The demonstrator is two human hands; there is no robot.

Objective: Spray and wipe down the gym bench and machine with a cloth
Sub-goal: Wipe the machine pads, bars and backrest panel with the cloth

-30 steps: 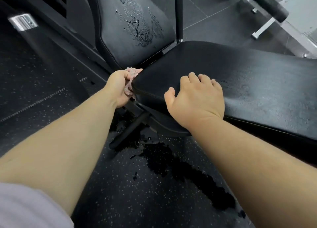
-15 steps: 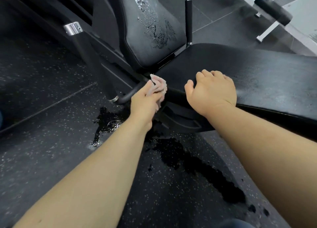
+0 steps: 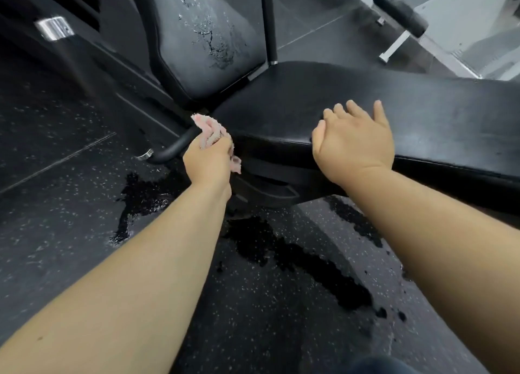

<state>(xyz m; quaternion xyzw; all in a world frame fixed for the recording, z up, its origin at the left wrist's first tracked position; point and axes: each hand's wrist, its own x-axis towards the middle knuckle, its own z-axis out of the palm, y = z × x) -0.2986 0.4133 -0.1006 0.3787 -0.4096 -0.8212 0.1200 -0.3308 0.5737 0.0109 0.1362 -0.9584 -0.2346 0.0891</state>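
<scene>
The black padded bench seat [image 3: 394, 115] runs from the middle to the right edge. Its upright back pad [image 3: 202, 36] carries wet spray streaks. My left hand [image 3: 208, 162] grips a bunched pink cloth [image 3: 211, 131] at the seat's left end, close to a curved black frame bar [image 3: 174, 148]. My right hand [image 3: 354, 140] rests flat on the near edge of the seat, fingers straight and spread. No spray bottle is in view.
Dark wet patches [image 3: 295, 258] lie on the speckled rubber floor under and in front of the bench. A black upright handle [image 3: 268, 22] stands behind the seat. A chrome-tipped bar [image 3: 53, 29] is at far left; a white-framed machine [image 3: 405, 19] at top right.
My left hand has pulled the cloth off the seat's left corner and down toward the curved frame bar. My right hand has uncurled and lies flatter on the seat.
</scene>
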